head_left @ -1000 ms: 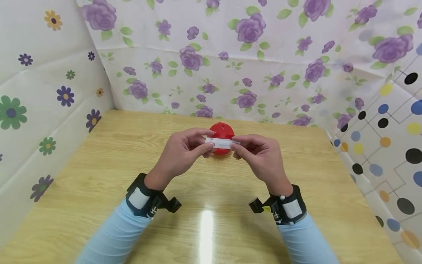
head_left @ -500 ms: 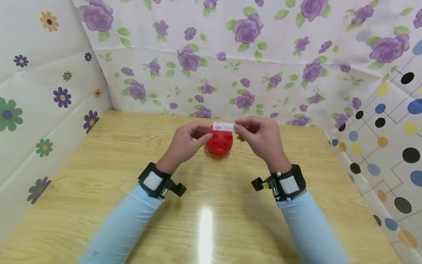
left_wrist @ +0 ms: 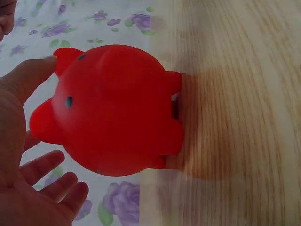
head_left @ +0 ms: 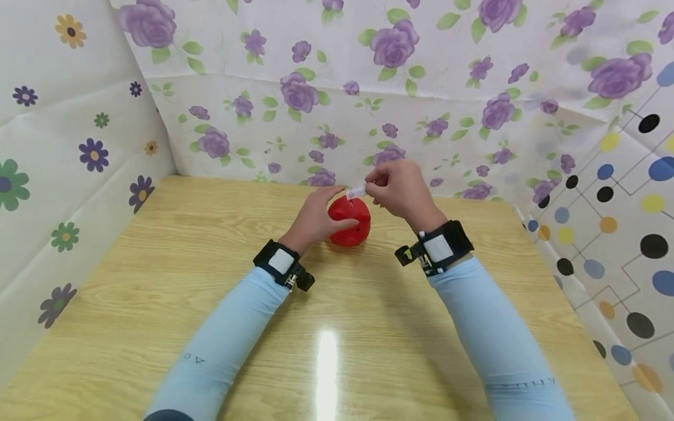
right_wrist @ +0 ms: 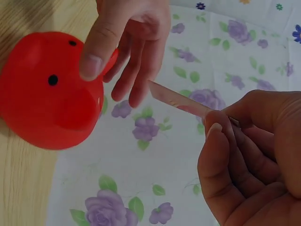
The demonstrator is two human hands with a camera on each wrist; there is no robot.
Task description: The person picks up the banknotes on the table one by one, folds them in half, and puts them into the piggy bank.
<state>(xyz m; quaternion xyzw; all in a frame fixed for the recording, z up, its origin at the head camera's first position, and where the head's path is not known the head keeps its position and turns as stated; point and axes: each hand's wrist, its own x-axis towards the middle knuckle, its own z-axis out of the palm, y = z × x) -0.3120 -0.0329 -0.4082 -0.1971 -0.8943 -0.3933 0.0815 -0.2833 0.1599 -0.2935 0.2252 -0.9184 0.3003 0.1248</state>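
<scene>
A red piggy bank (head_left: 348, 235) stands upright on the wooden table, its snout and eyes facing me. My left hand (head_left: 316, 217) spreads around its top from the left, thumb in front by an ear and the fingers loosely stretched behind. In the left wrist view, the thumb tip lies right at an ear of the piggy bank (left_wrist: 117, 108). Between thumb and fingers, my right hand (head_left: 401, 188) pinches one end of a small folded banknote (right_wrist: 178, 100). The note's free end points left, close over the slot on the piggy bank's top.
The wooden table (head_left: 210, 251) extends to a back wall of white cloth (head_left: 253, 105) with purple roses. Patterned sheets also hang at the left and right sides. Black wrist straps with small cameras sit on both wrists.
The left hand let go of the banknote and moved to the piggy bank. My right hand lifted the note, carried it farther back and tilted it over the piggy bank's top.
</scene>
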